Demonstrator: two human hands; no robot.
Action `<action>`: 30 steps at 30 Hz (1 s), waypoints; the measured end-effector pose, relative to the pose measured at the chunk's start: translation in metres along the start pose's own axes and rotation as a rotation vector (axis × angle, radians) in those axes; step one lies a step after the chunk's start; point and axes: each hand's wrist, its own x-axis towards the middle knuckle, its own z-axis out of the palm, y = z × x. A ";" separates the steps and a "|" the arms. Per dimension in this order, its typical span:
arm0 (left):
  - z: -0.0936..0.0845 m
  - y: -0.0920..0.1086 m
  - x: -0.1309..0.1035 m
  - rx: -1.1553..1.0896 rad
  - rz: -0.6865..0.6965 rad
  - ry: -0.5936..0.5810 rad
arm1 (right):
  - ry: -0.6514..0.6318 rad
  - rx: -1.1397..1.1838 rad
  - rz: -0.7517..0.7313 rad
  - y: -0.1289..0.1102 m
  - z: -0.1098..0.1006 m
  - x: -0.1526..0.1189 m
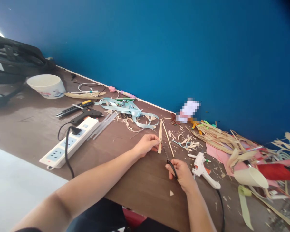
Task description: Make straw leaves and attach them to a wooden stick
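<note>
My left hand (148,144) pinches a pale, narrow strip of dried husk (160,132) that stands up from its fingertips over the brown table. My right hand (181,174) is closed round the black handles of a pair of scissors (171,168). The scissor blades point up and left, against or very near the strip; whether they touch it I cannot tell. A thin pale stick (168,138) lies just right of the strip. Husk scraps (187,143) are scattered beyond my hands.
A white glue gun (204,170) lies right of my right hand. Left are a power strip (70,141), a black glue gun (87,114) and a paper tub (47,85). Light blue ribbon (135,111) lies behind. Husk piles (215,138) and a cream cup (251,178) are at right.
</note>
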 end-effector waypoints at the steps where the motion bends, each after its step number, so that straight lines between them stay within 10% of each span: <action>1: 0.000 0.001 0.000 0.009 -0.001 -0.010 | -0.009 0.009 0.005 0.000 -0.001 0.000; 30: 0.000 0.003 -0.003 0.011 -0.075 -0.071 | 0.051 -0.046 -0.019 0.004 -0.003 0.000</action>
